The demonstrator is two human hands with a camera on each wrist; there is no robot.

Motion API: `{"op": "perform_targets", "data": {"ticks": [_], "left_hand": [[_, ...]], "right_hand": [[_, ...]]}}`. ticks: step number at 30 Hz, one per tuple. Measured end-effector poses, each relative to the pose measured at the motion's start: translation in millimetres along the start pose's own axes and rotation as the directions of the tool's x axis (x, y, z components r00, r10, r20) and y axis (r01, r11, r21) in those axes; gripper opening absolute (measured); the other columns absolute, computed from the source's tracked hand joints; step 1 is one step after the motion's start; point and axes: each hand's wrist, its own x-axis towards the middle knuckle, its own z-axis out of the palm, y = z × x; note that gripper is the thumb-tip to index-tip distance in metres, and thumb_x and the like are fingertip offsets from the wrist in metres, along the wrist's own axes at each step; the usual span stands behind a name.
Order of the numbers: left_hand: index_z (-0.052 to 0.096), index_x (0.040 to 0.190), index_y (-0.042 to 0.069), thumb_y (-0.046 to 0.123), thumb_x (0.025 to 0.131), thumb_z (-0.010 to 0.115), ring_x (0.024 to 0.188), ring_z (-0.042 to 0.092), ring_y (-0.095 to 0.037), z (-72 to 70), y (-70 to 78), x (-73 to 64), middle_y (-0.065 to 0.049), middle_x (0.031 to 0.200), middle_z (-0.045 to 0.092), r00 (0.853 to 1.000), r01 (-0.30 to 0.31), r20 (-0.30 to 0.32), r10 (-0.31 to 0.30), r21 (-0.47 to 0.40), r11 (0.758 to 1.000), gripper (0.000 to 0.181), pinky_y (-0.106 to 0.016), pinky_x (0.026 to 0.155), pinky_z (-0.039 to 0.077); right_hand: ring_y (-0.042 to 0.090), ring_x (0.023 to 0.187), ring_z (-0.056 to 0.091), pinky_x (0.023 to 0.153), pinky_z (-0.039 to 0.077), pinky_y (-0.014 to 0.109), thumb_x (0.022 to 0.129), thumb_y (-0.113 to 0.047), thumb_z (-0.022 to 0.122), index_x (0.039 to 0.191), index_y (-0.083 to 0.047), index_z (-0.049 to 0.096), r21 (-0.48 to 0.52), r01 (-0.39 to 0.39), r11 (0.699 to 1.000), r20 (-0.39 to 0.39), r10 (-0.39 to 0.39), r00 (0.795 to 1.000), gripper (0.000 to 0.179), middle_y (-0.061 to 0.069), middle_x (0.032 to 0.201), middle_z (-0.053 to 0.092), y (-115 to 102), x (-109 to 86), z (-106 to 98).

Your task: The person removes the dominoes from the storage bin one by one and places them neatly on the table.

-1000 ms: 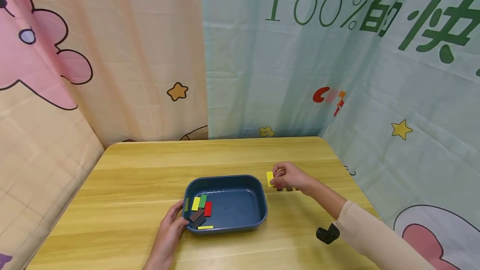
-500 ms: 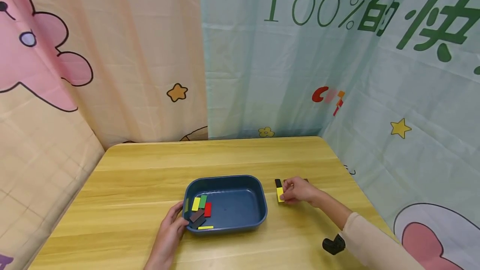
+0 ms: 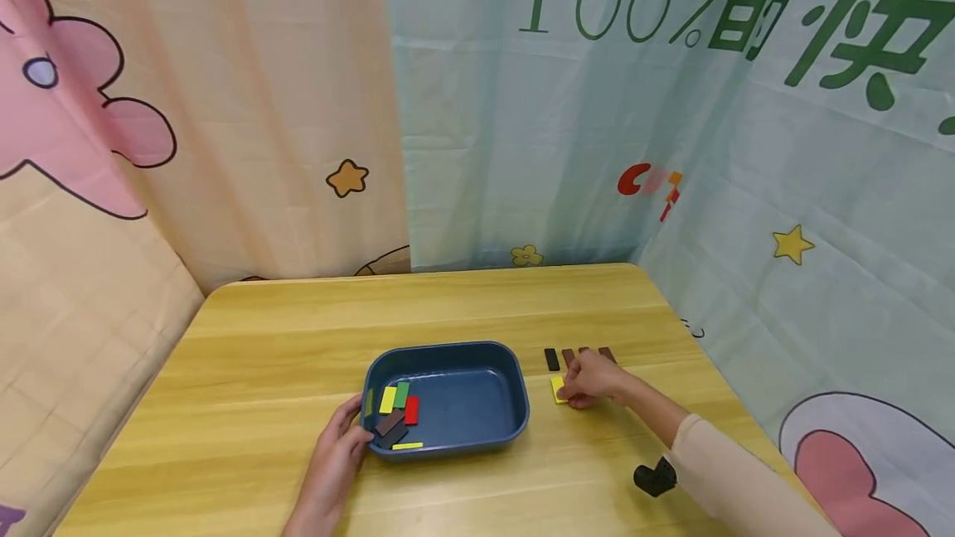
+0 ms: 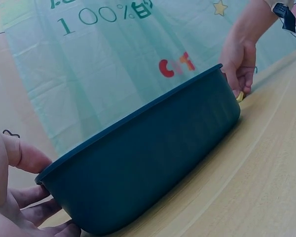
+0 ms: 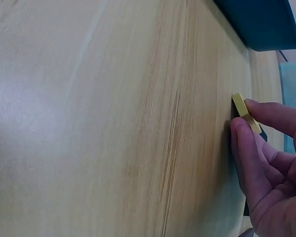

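Note:
My left hand (image 3: pixel 333 456) grips the left end of a dark blue plastic bin (image 3: pixel 477 447), its thumb at the rim and its fingers against the outer wall. To the right of the bin, my right hand (image 3: pixel 594 379) pinches a yellow block (image 3: pixel 557 389) between thumb and fingertip, low at the table surface. In the right wrist view that yellow block (image 5: pixel 245 112) stands tilted between the fingers. Just beyond it lies a black block (image 3: pixel 551 359), in a row with several brown blocks (image 3: pixel 569 356), partly hidden by my right hand.
In the bin's left part lie several blocks, among them a green block (image 3: pixel 401 394), a red block (image 3: pixel 412 410) and a yellow block (image 3: pixel 388 399). A black object (image 3: pixel 655 477) shows by my right sleeve. Printed curtains (image 3: pixel 477 147) stand behind the wooden table (image 3: pixel 246 404).
My right hand has brought the yellow block from beside the bin's upper right corner down toward me, below the black block. My left hand has stayed on the bin.

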Motion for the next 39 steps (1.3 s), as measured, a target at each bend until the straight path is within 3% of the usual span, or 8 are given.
{"op": "perform_targets", "data": {"ticks": [9,18,26,30,34,39], "left_hand": [[0.030,0.158,-0.001,-0.004,0.095,0.044,0.142,0.034,-0.032,3.2,-3.5,1.6,-0.023,0.165,0.021,1.000,-0.002,0.003,0.002,0.005,1.000,0.064,-0.018,0.096,0.042],[0.031,0.157,-0.001,-0.004,0.095,0.044,0.142,0.034,-0.033,2.7,-4.2,1.1,-0.023,0.165,0.021,1.000,0.000,0.000,0.000,0.010,1.000,0.064,-0.015,0.093,0.043],[0.031,0.157,-0.003,-0.005,0.095,0.044,0.140,0.034,-0.034,0.5,-5.1,1.1,-0.024,0.164,0.023,1.000,-0.018,-0.004,0.018,-0.002,1.000,0.063,-0.014,0.089,0.044],[0.030,0.158,-0.002,-0.005,0.096,0.043,0.140,0.034,-0.032,-1.6,-4.1,0.7,-0.023,0.165,0.022,1.000,-0.017,0.005,0.017,-0.003,1.000,0.063,-0.014,0.089,0.043],[0.029,0.158,-0.001,-0.004,0.097,0.043,0.140,0.034,-0.030,-2.6,-2.5,0.6,-0.022,0.165,0.021,1.000,-0.022,0.013,0.022,-0.001,1.000,0.063,-0.015,0.091,0.043],[0.030,0.158,-0.001,-0.004,0.097,0.043,0.139,0.034,-0.029,-3.0,-1.2,-0.1,-0.021,0.165,0.022,1.000,-0.027,0.013,0.027,-0.001,1.000,0.062,-0.016,0.091,0.043]], "right_hand": [[0.012,0.056,0.064,0.054,0.055,0.025,0.089,-0.009,0.079,0.072,-0.001,0.072,-0.069,-0.014,0.998,-0.002,0.014,1.000,0.021,0.006,0.064,0.067,5.4,-8.5,-2.4],[0.018,0.070,0.065,0.066,0.058,0.033,0.088,-0.011,0.080,0.090,-0.002,0.072,-0.119,-0.008,0.993,-0.033,0.004,0.999,0.012,0.005,0.078,0.068,-10.6,-6.4,-18.9],[0.026,0.080,0.067,0.076,0.059,0.043,0.090,-0.011,0.078,0.103,0.002,0.069,-0.080,0.121,0.989,0.047,-0.118,0.992,0.020,0.007,0.088,0.072,-31.7,5.5,-26.8],[0.033,0.077,0.065,0.071,0.055,0.047,0.092,-0.011,0.076,0.107,0.004,0.069,-0.117,0.157,0.981,0.083,-0.147,0.986,0.022,0.008,0.090,0.072,-47.8,10.8,-25.6],[0.032,0.080,0.065,0.072,0.054,0.041,0.092,-0.010,0.075,0.108,0.002,0.070,-0.181,0.233,0.955,0.125,-0.213,0.969,0.021,0.004,0.089,0.071,-67.4,17.9,-24.6],[0.018,0.088,0.067,0.081,0.056,0.034,0.091,-0.007,0.077,0.109,-0.001,0.071,-0.218,0.375,0.901,0.235,-0.324,0.916,0.019,0.000,0.091,0.070,-91.0,28.7,-20.6]]}}
